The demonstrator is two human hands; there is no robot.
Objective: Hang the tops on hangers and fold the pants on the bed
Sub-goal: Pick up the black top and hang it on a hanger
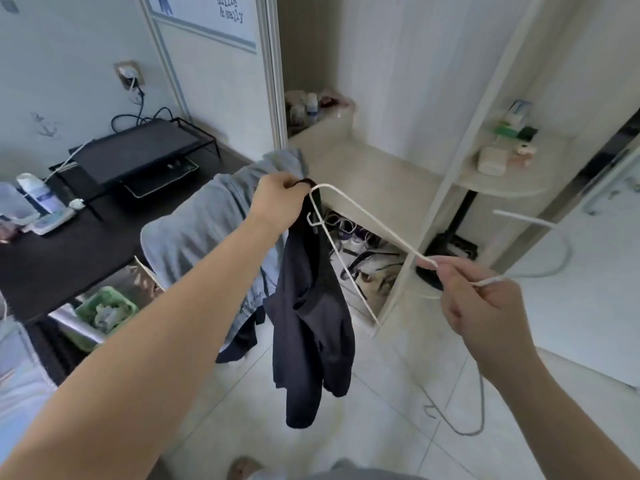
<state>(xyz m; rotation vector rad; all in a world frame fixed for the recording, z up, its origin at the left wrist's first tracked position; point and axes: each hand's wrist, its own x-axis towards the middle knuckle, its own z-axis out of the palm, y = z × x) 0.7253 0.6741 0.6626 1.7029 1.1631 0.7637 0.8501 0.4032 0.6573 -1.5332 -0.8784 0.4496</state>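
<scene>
Fingers of the left hand (277, 202) are clenching the dark top (311, 323) by its strap at the far tip of the white hanger (398, 238) while the right hand (481, 306) is pinching its neck, so stretching that strap open is likely helping.

L hand (277, 199) pinches neck edge of dark top (311, 327), held up at one shoulder end of white wire hanger (367, 216). Top hangs limp below. R hand (474, 299) grips hanger's other end, lower and to the rt. Behind: grey garment (204, 223) draped over chair back, dark desk (69, 251), green basket (104, 313) under it.
</scene>
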